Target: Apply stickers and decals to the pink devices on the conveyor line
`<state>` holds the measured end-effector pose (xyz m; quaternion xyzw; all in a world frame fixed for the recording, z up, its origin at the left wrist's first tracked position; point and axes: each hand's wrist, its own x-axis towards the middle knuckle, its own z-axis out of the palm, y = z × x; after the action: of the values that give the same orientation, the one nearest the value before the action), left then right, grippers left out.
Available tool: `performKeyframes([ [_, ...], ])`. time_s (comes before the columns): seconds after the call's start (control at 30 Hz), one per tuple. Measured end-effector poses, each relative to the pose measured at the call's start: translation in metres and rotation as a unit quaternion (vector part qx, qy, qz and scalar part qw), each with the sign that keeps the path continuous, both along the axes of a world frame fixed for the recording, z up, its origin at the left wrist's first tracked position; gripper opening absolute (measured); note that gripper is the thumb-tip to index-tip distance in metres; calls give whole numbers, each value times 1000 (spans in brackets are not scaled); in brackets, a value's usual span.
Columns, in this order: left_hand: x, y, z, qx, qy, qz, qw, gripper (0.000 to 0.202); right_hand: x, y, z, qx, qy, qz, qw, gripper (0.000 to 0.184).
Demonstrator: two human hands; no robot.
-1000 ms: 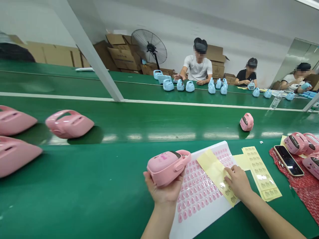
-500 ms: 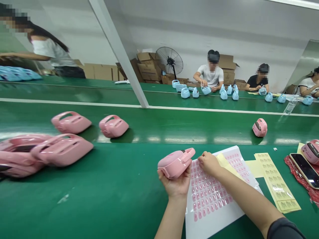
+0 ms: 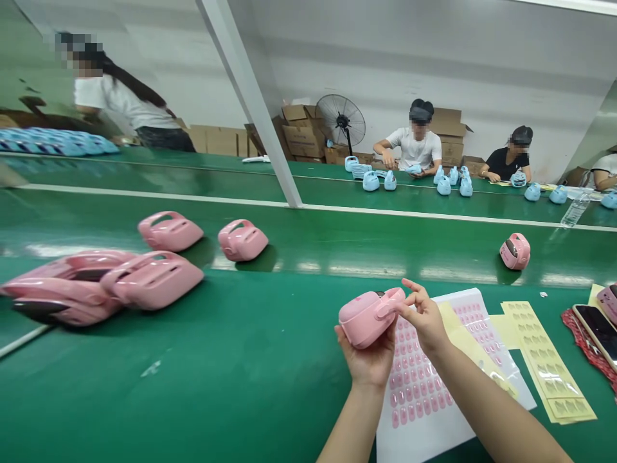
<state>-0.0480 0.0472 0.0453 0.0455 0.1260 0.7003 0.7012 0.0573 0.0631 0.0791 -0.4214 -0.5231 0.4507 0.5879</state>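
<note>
My left hand (image 3: pixel 369 360) holds a pink plastic case with a carrying handle (image 3: pixel 364 319) from below, fingers wrapped round its underside. My right hand (image 3: pixel 427 318) is at the handle end of the case. Its thumb and a finger come together there while another finger points up; anything small between them is hidden. Beneath my right forearm lies a white sheet with rows of pink oval stickers (image 3: pixel 421 386). A pale yellow backing sheet (image 3: pixel 465 337) partly covers those stickers.
Several pink cases (image 3: pixel 154 280) stand at the left, and one more pink case (image 3: pixel 515 251) sits across the bench. Yellow sticker strips (image 3: pixel 542 360) and a phone (image 3: pixel 598 331) lie at right. Co-workers (image 3: pixel 417 145) sit behind blue cases (image 3: pixel 371 181). A slanted post (image 3: pixel 250 103) rises beyond.
My right hand has moved from the sticker sheet to the handle of the pink case. My left hand still holds the case. The whole view has shifted slightly left.
</note>
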Motion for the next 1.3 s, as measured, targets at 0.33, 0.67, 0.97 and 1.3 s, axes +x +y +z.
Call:
performKeyframes([
  [0.33,5,-1,-7,13,-58,-17,998,46,-3,-5,15,-48,-24,26,998,12],
  [0.67,2,-2,-17,75,-114,-67,988,55,-11,-10,8,46,-81,-43,995,14],
  [0.97,1,-2,-26,121,-98,-113,981,58,-13,-14,-3,166,-162,-119,965,43],
  [1.3,-14,6,-24,113,-62,-27,991,55,12,29,-42,28,-323,-80,943,23],
])
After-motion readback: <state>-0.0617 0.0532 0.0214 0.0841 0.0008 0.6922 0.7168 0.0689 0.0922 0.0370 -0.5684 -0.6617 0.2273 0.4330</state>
